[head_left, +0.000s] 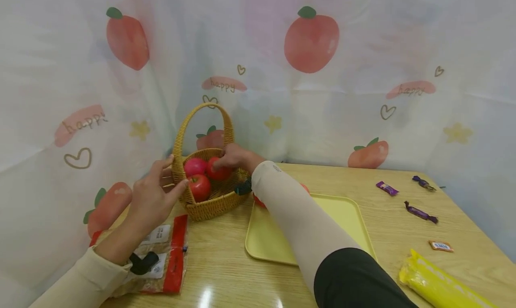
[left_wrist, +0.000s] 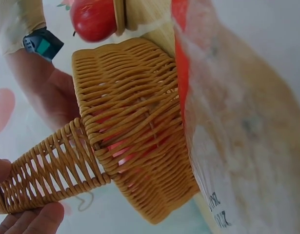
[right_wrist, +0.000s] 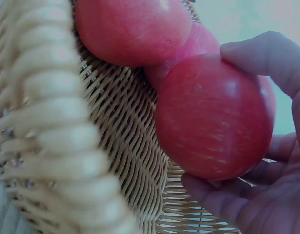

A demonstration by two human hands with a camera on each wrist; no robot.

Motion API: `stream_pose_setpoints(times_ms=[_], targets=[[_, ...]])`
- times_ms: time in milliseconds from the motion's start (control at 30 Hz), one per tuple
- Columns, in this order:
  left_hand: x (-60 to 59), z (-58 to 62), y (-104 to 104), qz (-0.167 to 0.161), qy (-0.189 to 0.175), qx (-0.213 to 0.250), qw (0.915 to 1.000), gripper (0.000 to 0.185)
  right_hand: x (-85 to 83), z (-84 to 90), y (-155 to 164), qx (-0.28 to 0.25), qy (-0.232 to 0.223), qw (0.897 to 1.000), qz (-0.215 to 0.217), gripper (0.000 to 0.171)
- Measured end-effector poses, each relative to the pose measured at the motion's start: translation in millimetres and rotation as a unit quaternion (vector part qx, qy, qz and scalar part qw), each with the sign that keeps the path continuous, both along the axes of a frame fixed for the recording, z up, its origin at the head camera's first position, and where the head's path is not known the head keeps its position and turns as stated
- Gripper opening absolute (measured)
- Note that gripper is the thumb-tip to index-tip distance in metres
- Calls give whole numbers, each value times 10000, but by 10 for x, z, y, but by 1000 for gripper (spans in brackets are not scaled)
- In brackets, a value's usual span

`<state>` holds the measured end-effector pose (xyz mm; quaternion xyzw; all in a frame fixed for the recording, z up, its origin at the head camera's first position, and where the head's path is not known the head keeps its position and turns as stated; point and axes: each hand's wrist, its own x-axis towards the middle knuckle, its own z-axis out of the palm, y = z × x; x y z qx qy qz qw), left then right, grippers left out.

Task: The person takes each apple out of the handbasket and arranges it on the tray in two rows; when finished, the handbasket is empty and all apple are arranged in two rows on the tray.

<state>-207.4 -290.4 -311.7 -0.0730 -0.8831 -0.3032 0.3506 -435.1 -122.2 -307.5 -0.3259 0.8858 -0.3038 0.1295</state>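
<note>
At the back left, a wicker basket [head_left: 219, 208] with a tall arched handle stands on the table. My left hand [head_left: 151, 196] grips the lower left part of the handle [left_wrist: 54, 168], the thumb on one side and the fingers on the other. Reaching inside the basket, my right hand [head_left: 238, 158] holds a red apple [right_wrist: 215, 117] between thumb and fingers. Beside that apple lie another red apple [head_left: 199, 190] and a pink round fruit [head_left: 195, 167]. The right wrist view shows the held apple overlapping the pink one.
A yellow tray [head_left: 342, 209] lies right of the basket, with red fruit [head_left: 259, 201] partly hidden by my right forearm. A red-edged clear bag [head_left: 177, 254] lies under my left wrist. Several wrapped candies [head_left: 421, 212] and a yellow package [head_left: 439, 283] are on the right.
</note>
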Motion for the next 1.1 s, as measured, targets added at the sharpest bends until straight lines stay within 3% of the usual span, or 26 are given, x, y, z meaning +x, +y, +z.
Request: stream_pose_setpoints(times_ms=[200, 367, 433, 733, 1100], targets=[[-2, 0, -8, 18, 65, -65, 10000, 70, 40, 19, 48, -314, 3, 9994, 119, 33], [-1, -6, -4, 8, 30, -85, 10000, 69, 85, 31, 103, -380, -63, 9992, 48, 68], [3, -2, -4, 32, -11, -83, 10000, 69, 106, 39, 128, -390, -74, 9992, 79, 75], [3, -1, -4, 98, -9, -157, 9998, 68, 200, 26, 240, -737, -124, 9968, 278, 75], [-3, -11, 3, 100, -40, -118, 9999, 69, 318, 79, 408, -710, 272, 9968, 242, 65]])
